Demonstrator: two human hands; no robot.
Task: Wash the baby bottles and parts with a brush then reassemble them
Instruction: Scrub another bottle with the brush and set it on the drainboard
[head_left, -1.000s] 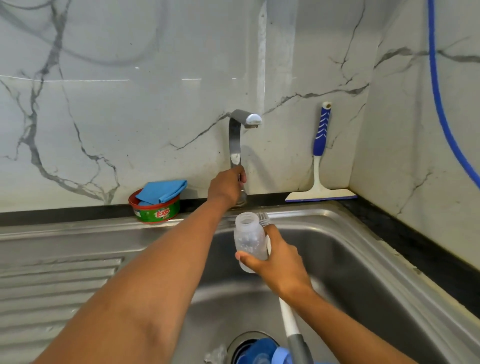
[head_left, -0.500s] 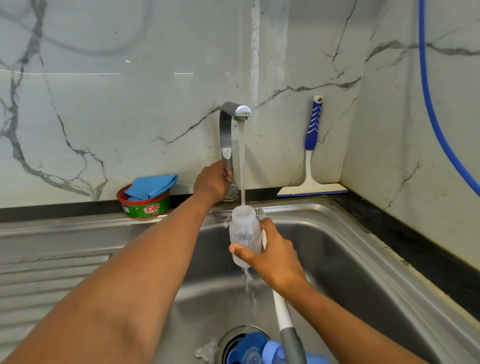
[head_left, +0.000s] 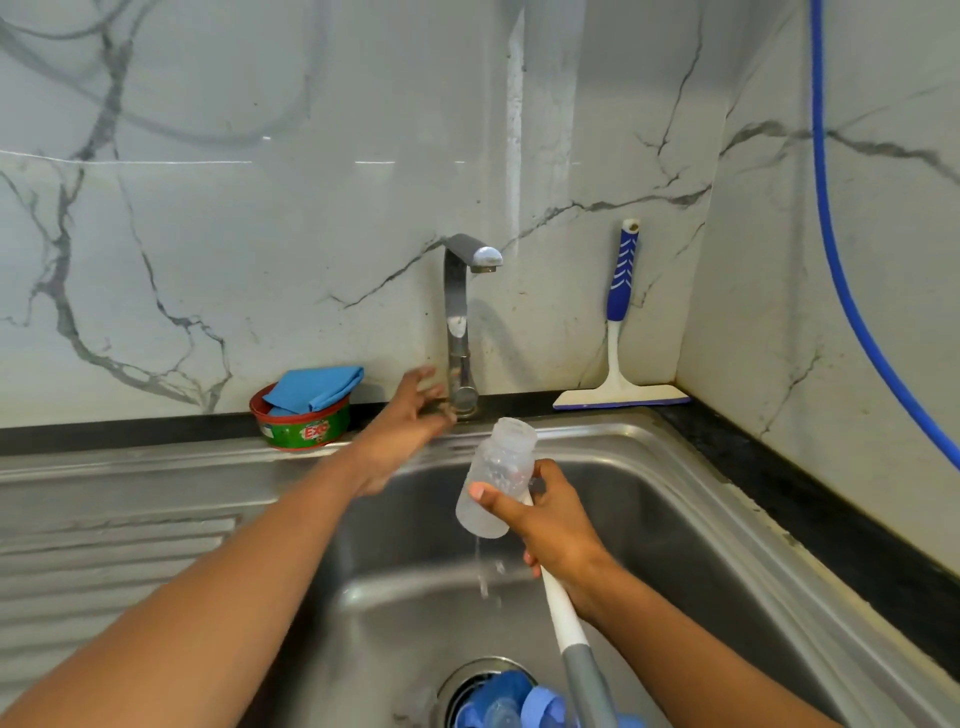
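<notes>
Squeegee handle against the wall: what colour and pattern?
The squeegee handle is blue with white diagonal stripes, above a white stem; head view shows it best.

Both of the person's arms are bare over all that shows. The left forearm (head_left: 218, 587) is broad and smooth, narrowing to the wrist and the left hand (head_left: 413, 415), whose fingers (head_left: 422, 375) are smeared by blur. The right forearm (head_left: 691, 657) is slimmer in view, ending in the right hand (head_left: 553, 525); its thumb (head_left: 491, 500) carries a short, neatly rounded nail (head_left: 477, 490).
</notes>
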